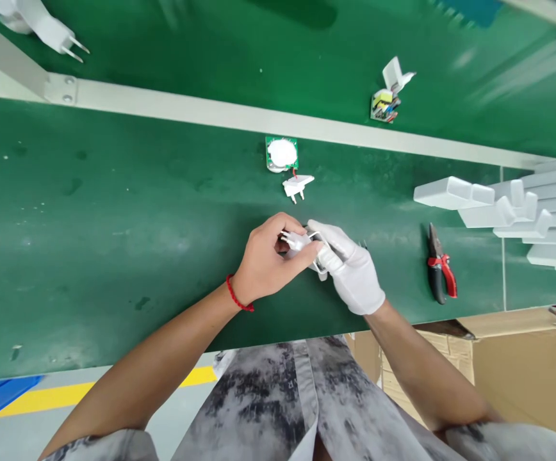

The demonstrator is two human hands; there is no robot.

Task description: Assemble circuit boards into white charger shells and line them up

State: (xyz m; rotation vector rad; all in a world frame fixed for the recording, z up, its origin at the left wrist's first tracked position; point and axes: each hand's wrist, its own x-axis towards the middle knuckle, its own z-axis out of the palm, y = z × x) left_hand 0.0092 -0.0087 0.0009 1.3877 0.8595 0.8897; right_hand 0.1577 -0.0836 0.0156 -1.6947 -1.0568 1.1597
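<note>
Near the front of the green bench [90, 256], my two hands meet over a white plastic adapter housing. My left hand [264, 259], bare with a red cord bracelet, pinches a white two-pin plug piece [297, 241] whose pins point left. My right hand [359, 274] wears a white glove and grips the white housing [322, 266], its open rim facing my left hand. Fingers cover much of both parts. Just beyond lies a green circuit board [282, 153] with a white round top, and a red wire joins it to another two-pin plug piece [298, 186].
Red-and-black pliers [436, 266] lie to the right, near stacked white housings [460, 192]. A pale metal beam [211, 114] crosses behind. Past it sit an opened adapter [384, 105] and a white plug [54, 29]. A cardboard box [528, 371] stands below the bench edge.
</note>
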